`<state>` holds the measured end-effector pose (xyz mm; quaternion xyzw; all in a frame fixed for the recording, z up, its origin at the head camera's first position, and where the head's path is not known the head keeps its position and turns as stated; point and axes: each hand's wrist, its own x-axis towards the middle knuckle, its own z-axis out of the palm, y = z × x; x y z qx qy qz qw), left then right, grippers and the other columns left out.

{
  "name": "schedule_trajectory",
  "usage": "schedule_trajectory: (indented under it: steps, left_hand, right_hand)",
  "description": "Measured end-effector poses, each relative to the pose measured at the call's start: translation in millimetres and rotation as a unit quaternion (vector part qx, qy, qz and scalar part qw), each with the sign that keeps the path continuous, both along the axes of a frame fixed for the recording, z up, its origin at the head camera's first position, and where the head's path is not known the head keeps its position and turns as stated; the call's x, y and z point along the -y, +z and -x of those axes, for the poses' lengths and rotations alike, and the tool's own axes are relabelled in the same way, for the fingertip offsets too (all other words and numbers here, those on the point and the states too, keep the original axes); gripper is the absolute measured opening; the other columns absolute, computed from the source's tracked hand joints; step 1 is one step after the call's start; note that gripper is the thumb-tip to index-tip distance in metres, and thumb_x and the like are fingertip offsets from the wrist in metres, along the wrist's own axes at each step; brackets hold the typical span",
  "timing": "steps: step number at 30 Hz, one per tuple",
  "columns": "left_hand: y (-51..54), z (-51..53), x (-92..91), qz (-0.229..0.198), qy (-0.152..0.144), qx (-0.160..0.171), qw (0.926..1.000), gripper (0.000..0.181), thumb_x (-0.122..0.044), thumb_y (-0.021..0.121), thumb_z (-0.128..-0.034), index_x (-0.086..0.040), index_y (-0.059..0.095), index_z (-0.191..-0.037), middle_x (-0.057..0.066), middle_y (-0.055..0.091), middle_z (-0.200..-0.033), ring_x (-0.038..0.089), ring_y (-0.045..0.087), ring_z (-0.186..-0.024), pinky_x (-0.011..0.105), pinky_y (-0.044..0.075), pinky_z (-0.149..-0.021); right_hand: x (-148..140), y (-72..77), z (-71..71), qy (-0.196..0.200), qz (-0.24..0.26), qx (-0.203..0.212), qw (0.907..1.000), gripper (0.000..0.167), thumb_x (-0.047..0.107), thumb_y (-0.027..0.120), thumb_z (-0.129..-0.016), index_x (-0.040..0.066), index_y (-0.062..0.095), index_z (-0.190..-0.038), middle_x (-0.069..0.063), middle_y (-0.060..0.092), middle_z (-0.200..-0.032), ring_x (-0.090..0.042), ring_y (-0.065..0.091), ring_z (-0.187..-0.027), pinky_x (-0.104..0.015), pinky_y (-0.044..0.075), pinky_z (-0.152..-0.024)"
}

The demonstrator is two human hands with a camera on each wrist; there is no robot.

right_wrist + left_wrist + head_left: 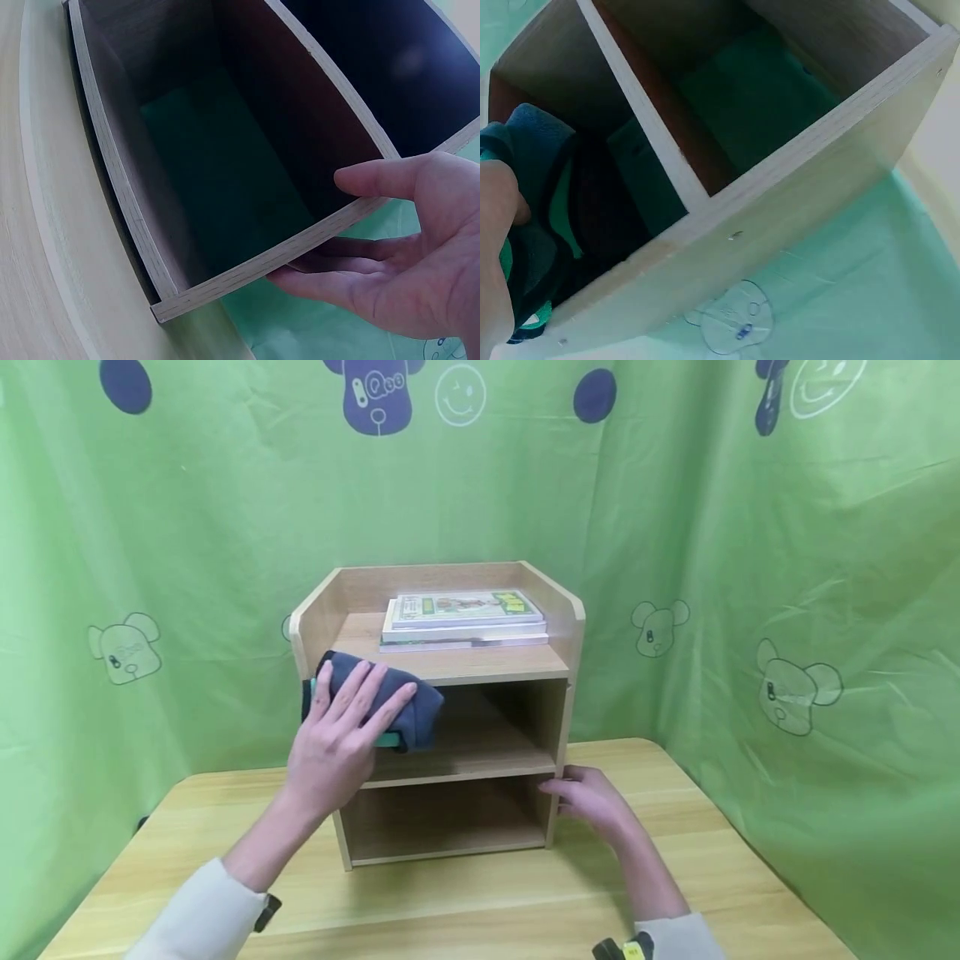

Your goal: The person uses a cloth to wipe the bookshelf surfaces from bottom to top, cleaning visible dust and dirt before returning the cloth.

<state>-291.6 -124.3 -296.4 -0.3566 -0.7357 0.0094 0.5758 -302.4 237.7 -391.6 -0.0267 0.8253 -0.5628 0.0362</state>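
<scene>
My left hand (333, 747) holds a folded blue-grey cloth (423, 710) with black edging and a green underside, its fingers spread over the top. This cloth (536, 142) is at the left side panel of a small wooden shelf (465, 774), in front of the upper compartment. Low on the shelf's right side panel, my right hand (596, 802) grips the edge. In the right wrist view, the thumb of the right hand (420, 247) lies on the inner side and the other fingers are outside the panel.
Several stacked books (465, 618) lie on the shelf's top board. The shelf stands on a light wooden table (450, 918). Green curtains (225, 527) with printed bear figures hang behind and on both sides.
</scene>
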Motion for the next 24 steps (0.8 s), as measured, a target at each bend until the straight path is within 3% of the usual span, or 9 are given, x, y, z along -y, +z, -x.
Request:
schedule_trajectory:
  steps: [5,9,13,17,24]
  left_hand:
    - [-12.5,1.7,-2.3,-0.045,0.013,-0.002,0.9989,0.059,0.0,0.046,-0.0903,-0.016,0.057,-0.146,0.024,0.056,-0.145,0.043,0.05,-0.137,0.068,0.025,-0.117]
    - [-22.4,6.9,-20.5,-0.089,0.045,-0.027,0.9947,0.053,-0.005,0.045,-0.0961,-0.016,0.055,-0.147,0.026,0.057,-0.143,0.045,0.049,-0.137,0.07,0.025,-0.116]
    - [-25.4,10.4,-41.9,-0.115,0.048,-0.036,0.9916,0.05,-0.008,0.046,-0.0984,-0.016,0.056,-0.147,0.027,0.057,-0.141,0.046,0.049,-0.137,0.072,0.023,-0.115]
    - [-21.7,11.2,-65.8,-0.103,0.047,-0.034,0.993,0.052,-0.008,0.049,-0.0964,-0.017,0.055,-0.147,0.027,0.058,-0.14,0.047,0.05,-0.135,0.074,0.023,-0.114]
    - [-13.7,9.9,-112.8,-0.058,0.08,-0.027,0.9947,0.056,-0.014,0.06,-0.0935,-0.019,0.053,-0.149,0.025,0.058,-0.141,0.043,0.053,-0.134,0.072,0.026,-0.114]
  right_hand:
    - [-0.1,-1.6,-0.5,-0.002,0.003,-0.002,1.0,0.07,0.025,0.067,-0.094,-0.013,0.04,-0.146,-0.032,0.046,-0.149,-0.047,0.049,-0.135,-0.053,0.046,-0.109]
    - [0.8,-2.7,-0.7,-0.004,0.006,-0.005,1.0,0.067,0.023,0.067,-0.094,-0.013,0.042,-0.145,-0.032,0.049,-0.146,-0.046,0.051,-0.134,-0.053,0.047,-0.108]
    - [2.0,-3.3,-0.8,-0.003,0.007,-0.004,1.0,0.068,0.022,0.067,-0.094,-0.014,0.042,-0.145,-0.033,0.05,-0.145,-0.047,0.051,-0.134,-0.053,0.047,-0.107]
    - [1.5,-2.9,0.0,-0.006,0.007,-0.004,0.9999,0.068,0.022,0.068,-0.093,-0.014,0.042,-0.145,-0.032,0.049,-0.146,-0.047,0.05,-0.134,-0.053,0.046,-0.108]
    - [0.9,-1.1,1.2,0.005,0.019,-0.012,0.9997,0.065,0.021,0.067,-0.094,-0.015,0.044,-0.143,-0.033,0.052,-0.143,-0.046,0.053,-0.132,-0.053,0.047,-0.107]
